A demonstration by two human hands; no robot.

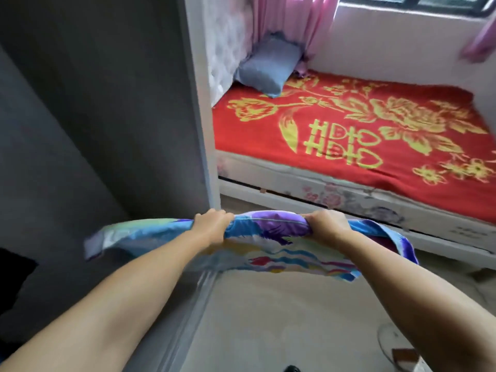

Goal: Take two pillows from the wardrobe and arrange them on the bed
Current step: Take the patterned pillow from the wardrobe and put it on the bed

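Both hands' fingers, left [212, 224] and right [326, 225], clamp colourful pillow [268, 237]; bedspread [349, 135] shows 囍.

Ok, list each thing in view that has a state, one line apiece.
Multicoloured patterned pillow: off the bed, held along its top edge.
Left hand: clenched on that pillow.
Right hand: clenched on it too.
Plain blue pillow: lying at the bed's head.
Red blanket with yellow flowers: spread flat over the bed.
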